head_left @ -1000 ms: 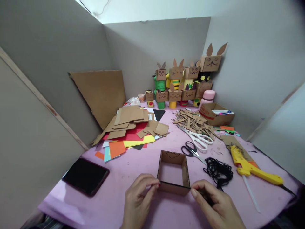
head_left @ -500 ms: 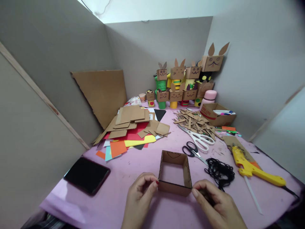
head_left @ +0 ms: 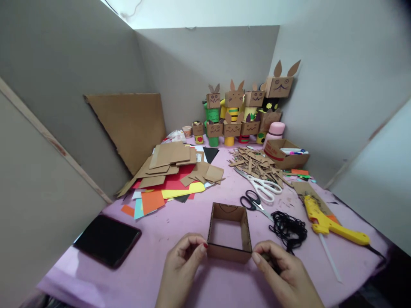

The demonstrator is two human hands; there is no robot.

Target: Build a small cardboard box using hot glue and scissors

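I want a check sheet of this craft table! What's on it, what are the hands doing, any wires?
Surface: pink table, specked with small scraps.
Job's things: open square cardboard frame, a mouth drawn on its far wall.
Hands: left hand pinches the frame's near left corner; right hand touches the near right corner.
Clutter: cardboard and coloured paper stack, cardboard strips, white scissors, black scissors, black string, yellow glue gun, dark phone, box of markers.
Cables: a dark cord leaves the glue gun's rear.
Surroundings: grey partition walls, a leaning cardboard sheet, bunny figures at the back.
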